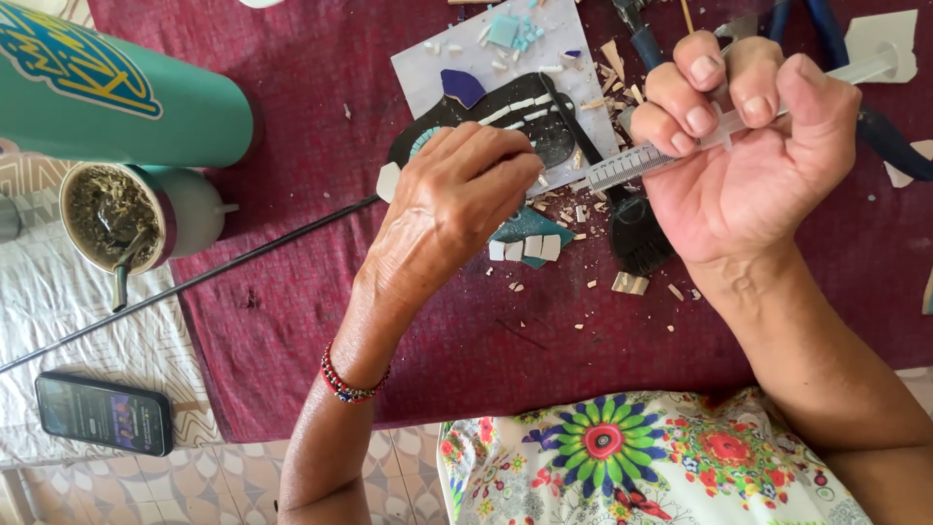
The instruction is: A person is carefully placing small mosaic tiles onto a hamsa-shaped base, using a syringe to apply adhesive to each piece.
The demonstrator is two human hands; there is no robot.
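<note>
The desk (321,321) wears a fuzzy maroon cloth. On it lies a black mosaic piece (544,122) set with small white tiles, on a pale sheet. The right hand (753,165), palm up, has its grip closed around a clear plastic syringe (637,163); its long axis runs left-right, tip pointing left. The left hand (452,209), knuckles up, fingers curled, presses the mosaic; what it pinches is hidden.

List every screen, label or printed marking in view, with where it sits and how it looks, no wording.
Black rectangular smartphone: lower left on the pale patterned cloth, its screen lit dimly with small coloured patches.
Blue-and-yellow emblem sticker: on the teal cylindrical flask lying at the upper left.
Clear plastic syringe: held in the right hand, fine dark graduation marks along its barrel, tip pointing toward the left hand.
</note>
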